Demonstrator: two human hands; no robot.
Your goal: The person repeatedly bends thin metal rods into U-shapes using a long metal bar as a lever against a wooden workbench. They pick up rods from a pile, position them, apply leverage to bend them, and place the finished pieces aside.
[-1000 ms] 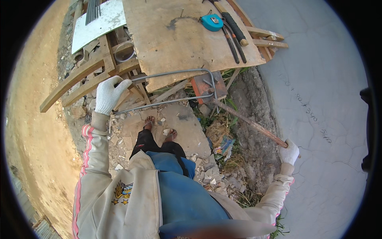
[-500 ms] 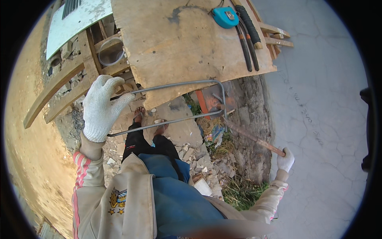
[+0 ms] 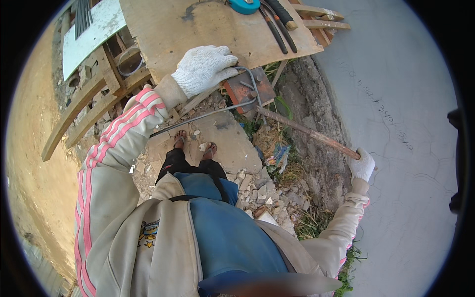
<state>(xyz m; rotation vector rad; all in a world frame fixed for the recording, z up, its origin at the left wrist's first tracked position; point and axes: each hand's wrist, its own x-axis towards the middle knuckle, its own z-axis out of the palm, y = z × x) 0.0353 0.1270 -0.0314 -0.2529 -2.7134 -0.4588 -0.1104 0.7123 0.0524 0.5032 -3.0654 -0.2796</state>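
Observation:
A thin grey metal rod (image 3: 208, 114), bent into a U shape, lies against the pegs of a bending jig (image 3: 264, 88) with a reddish base. My gloved left hand (image 3: 205, 68) is closed on the rod's upper side near its curved end, thumb below and fingers above. The glove hides part of the rod. At the right, my gloved right hand (image 3: 363, 166) is wrapped round the end of a rusty metal bar (image 3: 311, 131). The bar's far end reaches the rod's lower corner at the jig. Whether it touches the rod I cannot tell.
On the worn plywood board (image 3: 163, 39) are a teal tape measure (image 3: 245, 6) and long-handled cutters (image 3: 277, 32). Several rods (image 3: 83, 17) rest on a white panel (image 3: 99, 37). Curved timbers (image 3: 74, 111) stand left, rubble (image 3: 252, 188) lies below, a grey wall (image 3: 396, 99) runs right.
My left hand has moved right along the rod and closed on it near the bend. The board and jig sit further left and higher in view. My right hand still grips the bar.

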